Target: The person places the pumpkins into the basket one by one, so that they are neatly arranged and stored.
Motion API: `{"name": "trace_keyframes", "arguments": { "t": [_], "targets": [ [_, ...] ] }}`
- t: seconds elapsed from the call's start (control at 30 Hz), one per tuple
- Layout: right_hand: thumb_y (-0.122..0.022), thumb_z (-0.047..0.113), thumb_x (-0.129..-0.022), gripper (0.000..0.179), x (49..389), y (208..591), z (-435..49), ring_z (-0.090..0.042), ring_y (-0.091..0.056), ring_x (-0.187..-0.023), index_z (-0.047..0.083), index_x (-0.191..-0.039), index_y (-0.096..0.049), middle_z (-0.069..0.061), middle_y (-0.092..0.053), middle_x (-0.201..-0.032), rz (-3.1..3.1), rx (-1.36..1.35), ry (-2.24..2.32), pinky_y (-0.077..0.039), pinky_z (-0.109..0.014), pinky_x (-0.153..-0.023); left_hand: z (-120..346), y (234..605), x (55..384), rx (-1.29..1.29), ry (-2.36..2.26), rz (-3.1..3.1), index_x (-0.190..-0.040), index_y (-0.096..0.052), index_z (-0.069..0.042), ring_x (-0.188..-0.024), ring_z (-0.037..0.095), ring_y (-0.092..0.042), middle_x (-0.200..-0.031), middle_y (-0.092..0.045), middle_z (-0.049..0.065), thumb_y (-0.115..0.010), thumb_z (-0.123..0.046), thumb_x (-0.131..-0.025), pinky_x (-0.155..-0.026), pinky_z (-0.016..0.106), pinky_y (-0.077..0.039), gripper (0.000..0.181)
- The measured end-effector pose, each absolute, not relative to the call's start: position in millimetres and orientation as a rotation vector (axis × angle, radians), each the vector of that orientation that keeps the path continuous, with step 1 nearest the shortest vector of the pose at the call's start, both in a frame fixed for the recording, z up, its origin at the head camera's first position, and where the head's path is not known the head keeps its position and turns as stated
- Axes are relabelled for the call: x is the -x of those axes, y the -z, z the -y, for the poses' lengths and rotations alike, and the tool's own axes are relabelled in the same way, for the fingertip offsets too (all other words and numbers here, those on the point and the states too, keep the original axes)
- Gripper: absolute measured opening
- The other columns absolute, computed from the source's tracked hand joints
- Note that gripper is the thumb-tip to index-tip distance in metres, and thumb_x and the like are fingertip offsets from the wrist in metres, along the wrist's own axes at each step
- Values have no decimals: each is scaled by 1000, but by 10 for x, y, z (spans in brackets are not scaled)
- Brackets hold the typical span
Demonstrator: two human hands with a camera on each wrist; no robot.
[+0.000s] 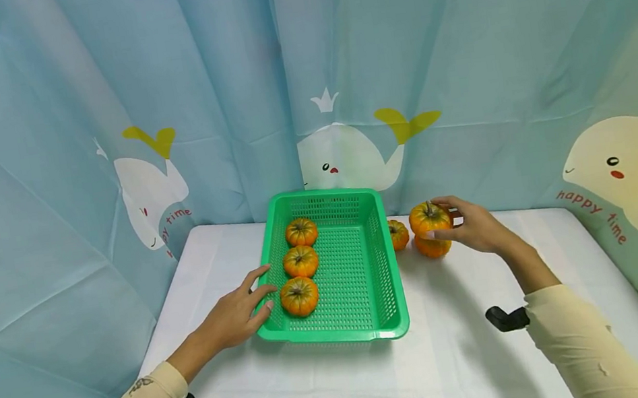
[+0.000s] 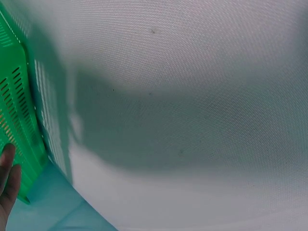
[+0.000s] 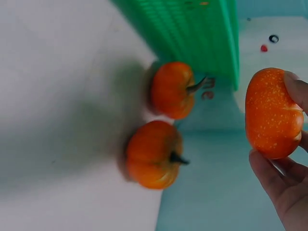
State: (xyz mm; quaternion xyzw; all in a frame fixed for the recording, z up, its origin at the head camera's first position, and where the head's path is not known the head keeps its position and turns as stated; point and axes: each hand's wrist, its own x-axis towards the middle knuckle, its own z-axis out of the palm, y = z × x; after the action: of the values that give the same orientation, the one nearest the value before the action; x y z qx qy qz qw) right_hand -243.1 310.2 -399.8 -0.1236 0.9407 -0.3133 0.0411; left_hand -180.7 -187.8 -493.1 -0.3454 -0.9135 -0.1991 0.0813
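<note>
A small orange pumpkin (image 3: 272,115) is gripped between the fingers and thumb of my right hand (image 1: 476,226), lifted above the table. Below it sits another pumpkin (image 1: 433,247), partly covered in the head view, and beside that one a further pumpkin (image 1: 399,234) stands against the basket's right side. The green plastic basket (image 1: 392,270) holds three pumpkins in a row along its left side: a far one (image 1: 302,232), a middle one (image 1: 300,261) and a near one (image 1: 299,297). My left hand (image 1: 239,311) rests at the basket's left rim with its fingers spread and loosely bent.
A white cloth covers the table (image 1: 346,392). Behind and on both sides hangs a light blue curtain (image 1: 227,69) printed with whales, close to the table's back edge. A black wrist mount (image 1: 507,319) juts from the right sleeve.
</note>
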Motion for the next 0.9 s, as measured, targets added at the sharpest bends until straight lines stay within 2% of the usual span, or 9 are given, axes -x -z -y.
{"name": "trace_keyframes", "arguments": {
  "t": [0.53,0.9],
  "targets": [
    [-77,30,-89,70,2479,3699,-2644,-43,-54,-121,6,-147,-46,-21,-54,-142,-2860,634,907,-46,-60,-99,1857,4919,1806,1034,598,2729,-128,-64,-12,-86,18,-69,-157,-38,15,-54,-27,-104,-66,30,-53,31],
    [-79,38,-87,73,2601,3687,-2455,-39,-55,-121,11,-148,-48,-17,-54,-141,-2809,663,926,-46,-56,-101,1864,4895,1779,1020,621,2741,-128,-65,-11,-86,18,-68,-157,-38,15,-55,-27,-103,-67,31,-53,31]
  ]
}}
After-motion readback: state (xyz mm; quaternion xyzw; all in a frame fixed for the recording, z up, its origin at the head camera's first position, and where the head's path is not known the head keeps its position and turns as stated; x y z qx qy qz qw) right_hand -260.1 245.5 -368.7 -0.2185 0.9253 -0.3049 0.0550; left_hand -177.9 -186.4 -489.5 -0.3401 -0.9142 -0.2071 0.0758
